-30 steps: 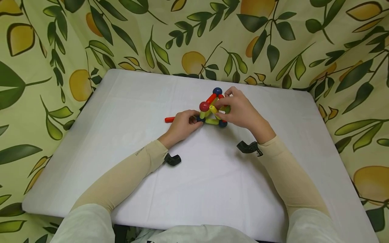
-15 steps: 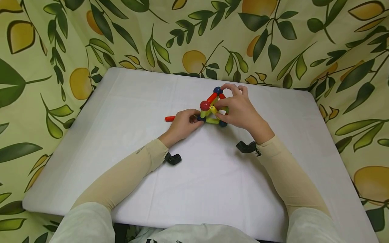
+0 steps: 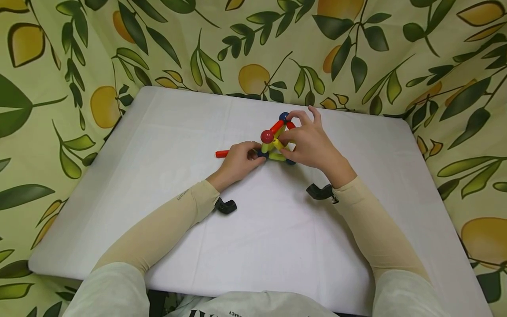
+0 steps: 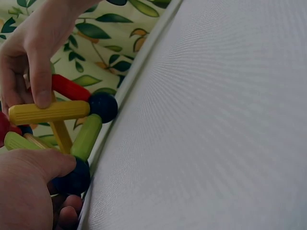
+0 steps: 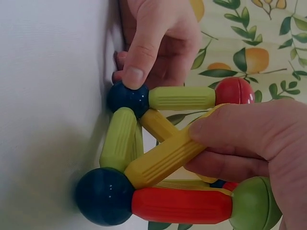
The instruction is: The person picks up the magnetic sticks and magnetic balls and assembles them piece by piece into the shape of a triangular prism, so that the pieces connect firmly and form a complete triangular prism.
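A ball-and-stick frame of ridged rods and coloured balls stands near the table's far side. My left hand (image 3: 238, 162) holds a blue ball (image 5: 128, 98) at its lower left corner, thumb pressed on top. Between thumb and fingers my right hand (image 3: 313, 141) pinches a yellow rod (image 5: 165, 155). One end of that rod meets another blue ball (image 5: 105, 196); the other end lies close to the red ball (image 3: 267, 136). A red rod (image 5: 182, 206) runs from the lower blue ball to a green ball (image 5: 254, 203). One right fingertip is at the top blue ball (image 3: 284, 116).
A loose red rod (image 3: 222, 154) lies on the white table (image 3: 253, 237), just left of my left hand. Black wrist cameras (image 3: 225, 207) hang under both sleeves. A leaf-and-fruit patterned curtain (image 3: 253, 53) stands behind the table's far edge.
The right hand's upper fingers have lifted and spread, one reaching the top blue ball, while thumb and forefinger stay on the yellow rod. The left hand keeps its place.
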The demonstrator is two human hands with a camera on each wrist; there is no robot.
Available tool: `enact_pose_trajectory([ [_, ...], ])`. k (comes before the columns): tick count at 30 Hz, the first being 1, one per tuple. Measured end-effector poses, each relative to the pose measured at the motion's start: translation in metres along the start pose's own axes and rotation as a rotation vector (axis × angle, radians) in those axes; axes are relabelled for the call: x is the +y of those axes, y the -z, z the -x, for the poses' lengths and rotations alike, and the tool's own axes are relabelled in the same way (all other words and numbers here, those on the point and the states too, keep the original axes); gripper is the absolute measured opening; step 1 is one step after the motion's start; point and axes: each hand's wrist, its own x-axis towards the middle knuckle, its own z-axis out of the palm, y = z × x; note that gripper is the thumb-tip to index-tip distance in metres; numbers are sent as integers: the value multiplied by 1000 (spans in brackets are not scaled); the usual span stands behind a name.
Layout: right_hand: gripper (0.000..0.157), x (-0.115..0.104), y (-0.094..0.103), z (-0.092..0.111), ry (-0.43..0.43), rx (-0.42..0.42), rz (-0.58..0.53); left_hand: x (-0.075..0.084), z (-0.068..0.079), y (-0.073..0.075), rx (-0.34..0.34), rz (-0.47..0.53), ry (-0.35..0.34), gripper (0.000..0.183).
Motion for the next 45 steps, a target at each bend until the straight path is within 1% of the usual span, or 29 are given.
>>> enact_pose_trajectory([
  [5, 14, 0, 1, 1, -1, 9, 5, 1, -1, 0, 1, -8, -6, 39],
  [16, 19, 0, -1, 2, 7, 22, 33, 2, 1, 0, -4, -13, 5, 40],
  [25, 23, 1, 0, 3, 29, 41, 51, 3, 0, -1, 3, -15, -17, 39],
  [29, 23, 2, 5, 5, 26, 75, 12, 4, -1, -1, 3, -28, -16, 39],
  [32, 22, 4, 11, 8, 11, 121, -82, 8, -3, 2, -8, -53, -16, 42],
  [33, 21, 5, 14, 9, 4, 136, -122, 10, -4, 6, -15, -63, -18, 44],
  [35, 20, 7, 20, 12, -9, 166, -204, 16, -8, 17, -35, -89, -20, 45],
  [38, 19, 13, 31, 16, -38, 191, -288, 23, -15, 45, -110, -141, -2, 45],
  [40, 18, 16, 39, 19, -70, 182, -312, 24, -18, 67, -170, -182, 28, 43],
  [42, 19, 21, 45, 23, -108, 159, -319, 22, -20, 87, -229, -220, 69, 42],
  [45, 19, 27, 50, 29, -171, 123, -336, 15, -19, 108, -274, -252, 115, 38],
])
